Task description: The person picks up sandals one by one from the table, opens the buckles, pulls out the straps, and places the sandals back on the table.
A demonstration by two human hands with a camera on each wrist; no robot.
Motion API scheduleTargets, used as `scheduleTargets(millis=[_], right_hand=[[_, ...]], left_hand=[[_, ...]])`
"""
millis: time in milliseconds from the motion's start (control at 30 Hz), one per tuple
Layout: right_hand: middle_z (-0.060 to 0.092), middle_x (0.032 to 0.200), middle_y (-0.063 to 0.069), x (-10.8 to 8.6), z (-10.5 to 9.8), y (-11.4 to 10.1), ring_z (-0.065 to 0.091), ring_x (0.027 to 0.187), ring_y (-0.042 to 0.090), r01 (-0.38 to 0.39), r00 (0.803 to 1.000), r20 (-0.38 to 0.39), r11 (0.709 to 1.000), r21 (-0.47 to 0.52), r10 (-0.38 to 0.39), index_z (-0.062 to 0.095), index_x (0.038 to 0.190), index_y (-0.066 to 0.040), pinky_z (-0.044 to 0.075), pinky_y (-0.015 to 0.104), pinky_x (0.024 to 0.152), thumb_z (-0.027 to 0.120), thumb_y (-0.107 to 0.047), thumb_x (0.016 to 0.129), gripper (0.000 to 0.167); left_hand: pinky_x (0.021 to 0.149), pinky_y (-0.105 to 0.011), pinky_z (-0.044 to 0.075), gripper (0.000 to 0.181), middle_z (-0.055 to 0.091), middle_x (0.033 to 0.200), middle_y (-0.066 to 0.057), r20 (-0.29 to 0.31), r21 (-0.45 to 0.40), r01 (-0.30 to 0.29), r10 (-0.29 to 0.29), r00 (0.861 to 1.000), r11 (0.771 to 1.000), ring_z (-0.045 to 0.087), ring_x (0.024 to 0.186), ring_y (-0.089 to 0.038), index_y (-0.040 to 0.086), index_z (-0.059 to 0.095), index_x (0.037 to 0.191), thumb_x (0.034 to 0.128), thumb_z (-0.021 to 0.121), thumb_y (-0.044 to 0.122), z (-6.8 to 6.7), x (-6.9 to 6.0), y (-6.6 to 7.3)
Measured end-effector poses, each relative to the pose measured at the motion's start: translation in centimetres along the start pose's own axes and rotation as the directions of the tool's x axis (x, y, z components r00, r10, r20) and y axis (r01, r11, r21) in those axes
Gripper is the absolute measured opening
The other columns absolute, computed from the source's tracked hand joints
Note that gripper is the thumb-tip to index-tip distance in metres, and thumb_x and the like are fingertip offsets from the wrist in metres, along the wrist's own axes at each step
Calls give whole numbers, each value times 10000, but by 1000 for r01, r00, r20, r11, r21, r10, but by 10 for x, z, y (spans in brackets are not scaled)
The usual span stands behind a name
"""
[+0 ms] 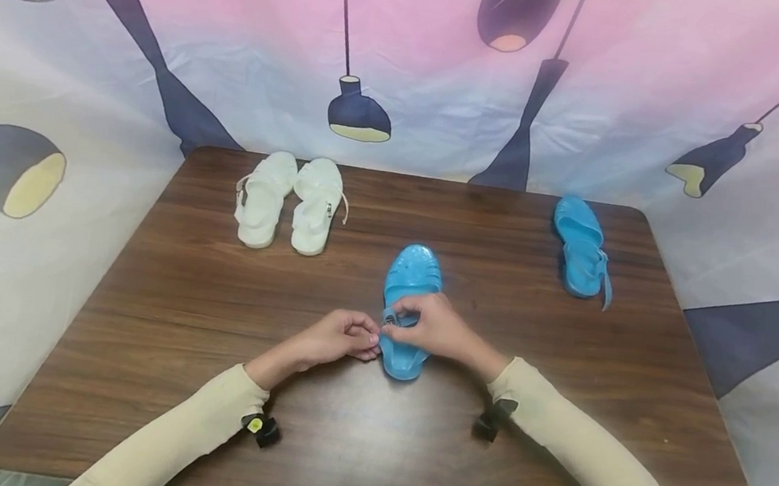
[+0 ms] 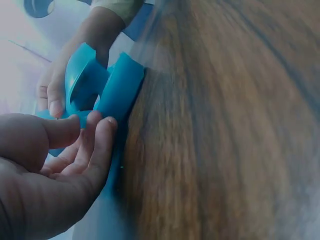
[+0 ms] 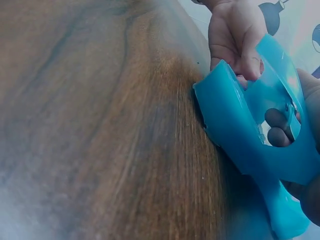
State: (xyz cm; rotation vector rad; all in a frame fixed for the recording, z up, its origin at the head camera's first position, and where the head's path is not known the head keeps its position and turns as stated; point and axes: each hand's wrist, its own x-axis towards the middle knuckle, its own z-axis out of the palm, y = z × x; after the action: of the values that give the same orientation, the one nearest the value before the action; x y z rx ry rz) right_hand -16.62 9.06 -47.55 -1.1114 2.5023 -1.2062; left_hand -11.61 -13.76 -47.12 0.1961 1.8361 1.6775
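A blue jelly sandal (image 1: 415,268) lies sole down in the middle of the wooden table, toe pointing away. Its ankle strap and small buckle (image 1: 390,318) are on the left side of the shoe. From above, my right hand (image 1: 443,329) reaches across the sandal and pinches the strap by the buckle. At the sandal's left edge, my left hand (image 1: 339,337) pinches a bit of the blue strap (image 2: 85,120) between thumb and fingers, as the left wrist view shows. Fingers partly hide the buckle in the head view.
A second blue sandal (image 1: 580,249) with its strap hanging loose lies at the table's back right. Two white sandals (image 1: 262,204) stand side by side at the back left. Behind the brown table (image 1: 211,287) hangs a cloth printed with lamps (image 1: 361,111).
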Motion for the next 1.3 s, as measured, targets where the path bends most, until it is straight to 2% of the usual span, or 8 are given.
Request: scheduleTargets(millis=[233, 333, 433, 600, 700, 900, 1167, 1300], right_hand=[[718, 827, -76, 1, 1, 2, 608, 715, 24, 37, 999, 3, 999, 12, -37, 760, 922, -115, 543, 222, 641, 824, -241, 866, 152], [698, 793, -82, 1, 1, 1, 591, 689, 25, 42, 999, 13, 999, 12, -43, 756, 910, -116, 528, 221, 616, 825, -238, 867, 146], [657, 752, -102, 1, 1, 0, 559, 657, 26, 41, 999, 32, 999, 13, -41, 740, 890, -131, 506, 218, 590, 818, -242, 877, 136], [561, 666, -117, 2, 2, -1, 494, 595, 20, 56, 997, 44, 998, 1, -56, 668, 795, -160, 463, 206, 546, 802, -266, 895, 198], [553, 653, -121, 1, 1, -2, 489, 581, 16, 63, 997, 33, 998, -11, -63, 654, 777, -168, 459, 202, 536, 804, -270, 891, 215], [649, 737, -112, 0, 1, -2, 545, 632, 25, 39, 999, 23, 999, -7, -39, 737, 875, -146, 500, 212, 570, 820, -251, 879, 134], [669, 746, -97, 1, 0, -3, 558, 635, 26, 45, 999, 20, 999, -2, -45, 742, 877, -135, 510, 216, 575, 822, -242, 874, 134], [713, 806, -85, 2, 0, -4, 598, 678, 15, 44, 999, 31, 999, 7, -44, 760, 923, -121, 537, 214, 616, 813, -239, 884, 135]], left_hand=[[817, -251, 589, 90, 700, 910, -41, -1, -140, 15, -16, 1000, 990, 683, 872, -126, -65, 607, 1066, 1017, 553, -13, -3, 4, -7], [772, -222, 573, 109, 693, 896, -25, -34, -137, 8, -12, 999, 991, 666, 853, -118, -65, 612, 1085, 1018, 551, -3, -2, 7, -7], [728, -208, 563, 114, 709, 862, -14, -115, -106, -7, -5, 993, 994, 667, 818, -109, -75, 626, 1086, 1008, 584, -4, 1, 8, -5], [670, -209, 548, 121, 732, 825, -38, -235, -18, -64, 58, 970, 998, 676, 763, -109, -85, 661, 1036, 983, 658, 24, 4, 7, 1], [685, -231, 569, 131, 746, 848, -72, -239, 42, -60, 69, 969, 997, 686, 767, -116, -75, 676, 1035, 987, 660, 45, 4, 6, 5], [772, -289, 605, 132, 759, 922, -111, -217, 122, -17, 43, 975, 992, 708, 820, -142, -53, 698, 1064, 979, 655, 39, 3, 0, 12], [766, -296, 604, 179, 762, 928, -128, -237, 139, -105, 136, 962, 985, 730, 854, -173, -59, 678, 1101, 941, 674, 23, 3, -2, 17], [763, -302, 589, 198, 759, 941, -79, -222, 277, -101, 166, 961, 955, 711, 853, -156, 14, 698, 1106, 935, 699, 115, 1, -7, 21]])
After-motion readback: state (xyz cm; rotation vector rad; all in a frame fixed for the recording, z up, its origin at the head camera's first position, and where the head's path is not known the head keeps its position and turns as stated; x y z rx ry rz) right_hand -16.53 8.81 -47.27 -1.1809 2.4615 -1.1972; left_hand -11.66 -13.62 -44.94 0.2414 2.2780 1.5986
